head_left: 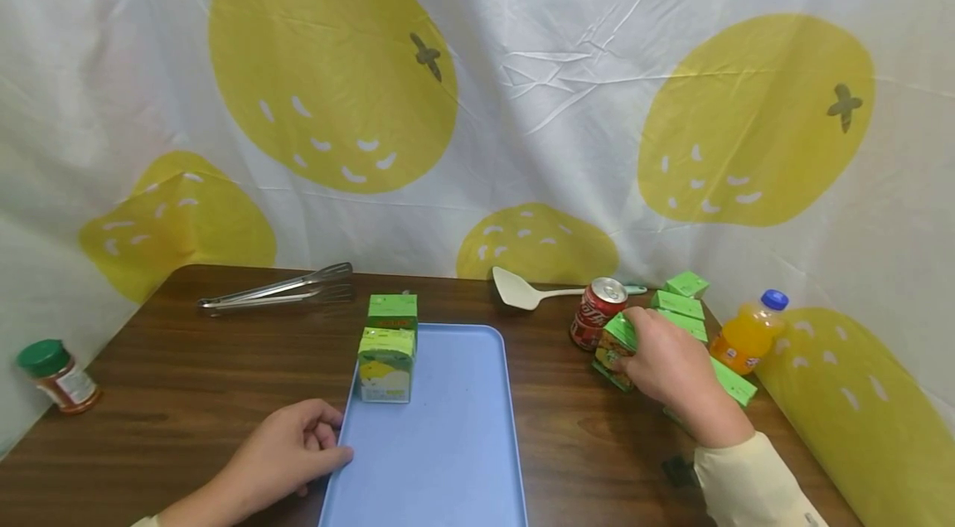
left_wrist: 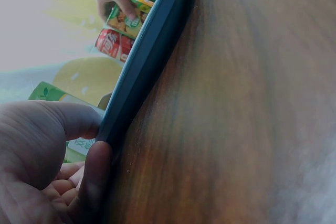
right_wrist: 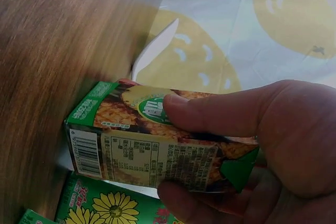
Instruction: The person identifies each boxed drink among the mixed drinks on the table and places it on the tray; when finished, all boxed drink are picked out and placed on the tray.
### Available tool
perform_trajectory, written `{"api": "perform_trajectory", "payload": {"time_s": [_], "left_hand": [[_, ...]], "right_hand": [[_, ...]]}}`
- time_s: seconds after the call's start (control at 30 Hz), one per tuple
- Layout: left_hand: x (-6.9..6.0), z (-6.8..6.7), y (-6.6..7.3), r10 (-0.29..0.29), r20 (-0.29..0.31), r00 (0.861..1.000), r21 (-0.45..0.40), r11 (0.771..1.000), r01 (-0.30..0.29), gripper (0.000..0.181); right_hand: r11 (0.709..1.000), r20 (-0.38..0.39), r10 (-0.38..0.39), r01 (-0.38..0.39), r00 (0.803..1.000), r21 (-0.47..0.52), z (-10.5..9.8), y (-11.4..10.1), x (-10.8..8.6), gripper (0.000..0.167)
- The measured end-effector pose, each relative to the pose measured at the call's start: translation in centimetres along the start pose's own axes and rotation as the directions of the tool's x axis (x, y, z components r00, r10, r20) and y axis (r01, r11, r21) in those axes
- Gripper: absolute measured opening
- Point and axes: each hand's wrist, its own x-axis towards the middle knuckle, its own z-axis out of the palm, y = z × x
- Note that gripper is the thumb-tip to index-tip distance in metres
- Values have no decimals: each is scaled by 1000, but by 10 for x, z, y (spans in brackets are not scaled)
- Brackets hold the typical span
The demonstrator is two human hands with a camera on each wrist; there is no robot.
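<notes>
My left hand pinches the left rim of the blue tray between thumb and index finger, as the left wrist view also shows. Two green-topped cartons stand one behind the other at the tray's upper left. At the right, my right hand grips a green and brown carton beside a red can. In the right wrist view the thumb lies on the front of that carton and fingers are on its other side; a green carton with yellow flowers is below it.
Several green cartons and an orange bottle with a blue cap are at the right. A spatula and tongs lie along the back. A green-lidded jar stands at the far left.
</notes>
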Motion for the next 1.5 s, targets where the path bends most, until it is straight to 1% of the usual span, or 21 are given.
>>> {"api": "perform_trajectory", "payload": {"time_s": [0.3,0.43,0.57,0.7,0.93,1.03,1.17,1.27,1.33,1.5], "left_hand": [[-1,-1,1,-11,-2,1000,8,1000,11,42],[-1,-1,1,-19,-2,1000,10,1000,19,42],[-2,-2,0,-19,-1,1000,8,1000,19,42],[-2,-2,-1,6,-4,1000,9,1000,-6,42],[-2,-1,-3,52,-5,999,11,999,-52,42],[-2,-1,-2,50,-2,999,12,999,-50,42],[-2,-1,-1,42,0,999,7,999,-42,42],[-2,-1,-2,56,-2,998,1,998,-56,41],[-2,0,-2,64,-7,998,0,998,-64,41],[-3,0,-2,52,-14,999,-2,999,-52,41]], "right_hand": [[998,-2,-27,27,1000,63,-1,-2,-2,69],[995,18,-28,26,999,100,-2,-5,-1,72],[986,48,-20,12,999,164,-6,-11,-1,76],[966,43,-17,6,999,257,-8,-19,-3,78],[908,15,-20,12,1000,418,-5,-33,-8,76],[884,-17,-38,41,999,467,-1,-40,-10,74],[826,-52,-45,66,998,560,6,-51,-12,68],[776,-65,-57,85,996,626,10,-61,-14,65],[758,-71,-71,100,995,645,13,-68,-15,65],[726,-84,-128,151,988,671,20,-85,-17,65]]}}
